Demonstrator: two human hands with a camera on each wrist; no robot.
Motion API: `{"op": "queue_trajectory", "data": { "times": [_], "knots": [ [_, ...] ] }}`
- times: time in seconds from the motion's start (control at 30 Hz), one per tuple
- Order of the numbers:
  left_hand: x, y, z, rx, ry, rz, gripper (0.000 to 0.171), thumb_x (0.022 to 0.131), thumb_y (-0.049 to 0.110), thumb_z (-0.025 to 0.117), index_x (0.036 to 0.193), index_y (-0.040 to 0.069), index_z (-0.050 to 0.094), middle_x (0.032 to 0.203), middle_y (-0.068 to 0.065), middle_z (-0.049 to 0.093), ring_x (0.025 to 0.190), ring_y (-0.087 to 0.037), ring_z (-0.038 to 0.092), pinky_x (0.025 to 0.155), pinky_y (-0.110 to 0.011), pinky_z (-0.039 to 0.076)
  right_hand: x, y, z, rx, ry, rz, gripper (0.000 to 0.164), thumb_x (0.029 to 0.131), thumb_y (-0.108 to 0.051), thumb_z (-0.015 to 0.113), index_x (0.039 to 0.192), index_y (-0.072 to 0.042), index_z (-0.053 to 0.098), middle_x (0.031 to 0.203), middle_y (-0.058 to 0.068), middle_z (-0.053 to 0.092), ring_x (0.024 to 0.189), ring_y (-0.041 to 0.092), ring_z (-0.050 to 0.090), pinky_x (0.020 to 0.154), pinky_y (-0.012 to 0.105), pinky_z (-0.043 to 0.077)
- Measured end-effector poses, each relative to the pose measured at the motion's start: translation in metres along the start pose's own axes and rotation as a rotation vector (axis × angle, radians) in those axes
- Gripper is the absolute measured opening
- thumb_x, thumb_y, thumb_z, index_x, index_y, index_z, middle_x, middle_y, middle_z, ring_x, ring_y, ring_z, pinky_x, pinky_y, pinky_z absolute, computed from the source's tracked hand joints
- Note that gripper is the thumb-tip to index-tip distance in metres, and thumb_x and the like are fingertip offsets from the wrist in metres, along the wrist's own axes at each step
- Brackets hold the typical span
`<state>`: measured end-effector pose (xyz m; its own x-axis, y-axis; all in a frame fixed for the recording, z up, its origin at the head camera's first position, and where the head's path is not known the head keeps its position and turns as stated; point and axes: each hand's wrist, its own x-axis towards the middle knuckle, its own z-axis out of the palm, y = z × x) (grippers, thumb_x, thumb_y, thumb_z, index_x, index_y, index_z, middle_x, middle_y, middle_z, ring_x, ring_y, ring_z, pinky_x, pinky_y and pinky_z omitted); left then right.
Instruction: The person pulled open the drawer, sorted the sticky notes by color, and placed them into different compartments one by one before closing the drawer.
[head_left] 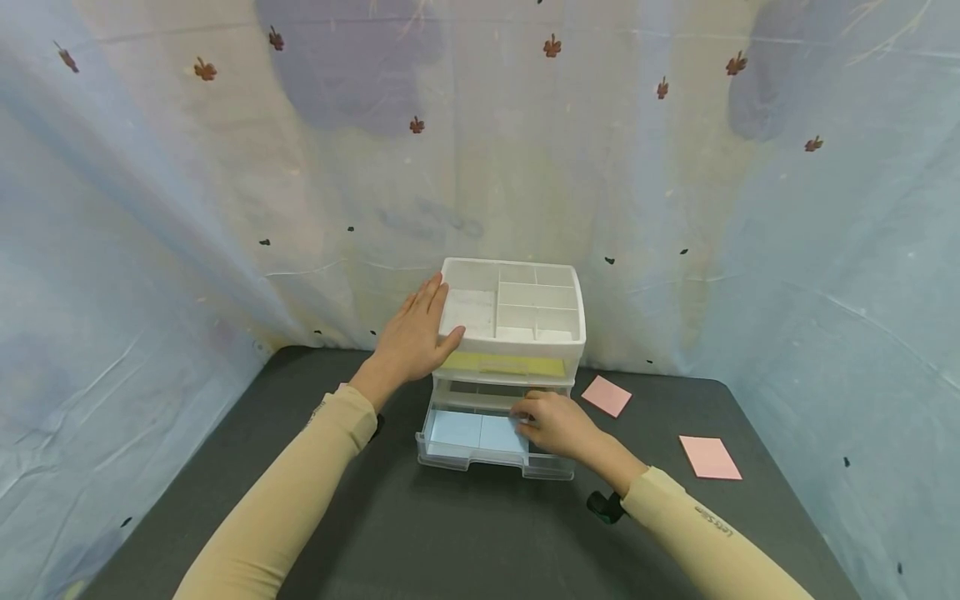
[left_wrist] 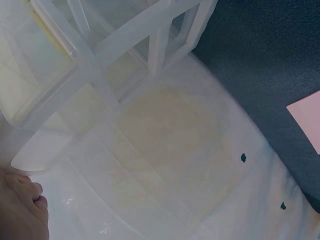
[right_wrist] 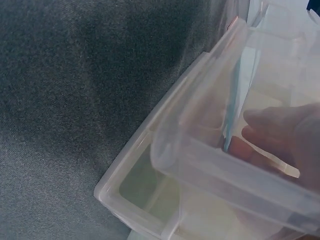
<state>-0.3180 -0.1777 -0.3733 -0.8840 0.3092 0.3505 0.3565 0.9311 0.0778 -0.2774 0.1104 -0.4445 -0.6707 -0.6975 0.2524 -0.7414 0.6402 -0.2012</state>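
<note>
Drawer (head_left: 553, 468) is out, with two blue pads (head_left: 455, 428) side by side in it. Left hand (head_left: 411, 337) lies against the organizer (head_left: 517, 344) on its left edge, fingers straight, gripping nothing. Right hand (head_left: 558, 423) is in the drawer, fingers part-bent at the right-hand pad's edge; can't tell if they pinch it. I'd brace with the left, square the pads flat, edges aligned, and avoid levering on the drawer.

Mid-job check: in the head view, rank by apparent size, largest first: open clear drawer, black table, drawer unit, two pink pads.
1. black table
2. drawer unit
3. open clear drawer
4. Unranked: rightmost pink pad looks bigger than the pink pad beside the unit, but it lies nearer the camera.
</note>
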Motion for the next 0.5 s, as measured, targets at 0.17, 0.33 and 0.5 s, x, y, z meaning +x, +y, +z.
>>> {"op": "queue_trajectory", "data": {
  "times": [0.17,0.33,0.5],
  "knots": [
    [0.0003,0.0004,-0.0004,0.001,-0.002,0.000,0.086,0.108,0.060,0.032,0.167,0.001,0.009,0.175,-0.013,-0.003,0.161,-0.031,0.005,0.131,-0.047,0.010,-0.0005,-0.0006,-0.0009,-0.006,-0.001,0.003,0.020,0.092,-0.015,0.081,0.111,-0.009,0.079,0.099,0.003,0.072,0.089,0.018,0.071,0.072,0.033,0.061],
    [0.0009,-0.0002,0.0008,0.007,-0.002,0.001,0.086,0.108,0.061,0.031,0.167,0.002,0.008,0.175,-0.013,-0.003,0.161,-0.030,0.003,0.130,-0.048,0.012,-0.0010,-0.0007,-0.0020,0.004,-0.010,0.000,0.021,0.093,-0.014,0.080,0.112,-0.008,0.079,0.100,0.004,0.072,0.090,0.020,0.071,0.073,0.033,0.061],
    [-0.0003,-0.0003,-0.0001,-0.004,-0.004,-0.001,0.086,0.108,0.060,0.032,0.167,0.003,0.006,0.175,-0.013,-0.004,0.161,-0.030,0.002,0.131,-0.047,0.011,-0.0017,-0.0005,-0.0035,0.038,-0.003,-0.012,0.022,0.094,-0.013,0.078,0.115,-0.006,0.078,0.103,0.006,0.073,0.092,0.021,0.072,0.076,0.035,0.062]
  ]
}}
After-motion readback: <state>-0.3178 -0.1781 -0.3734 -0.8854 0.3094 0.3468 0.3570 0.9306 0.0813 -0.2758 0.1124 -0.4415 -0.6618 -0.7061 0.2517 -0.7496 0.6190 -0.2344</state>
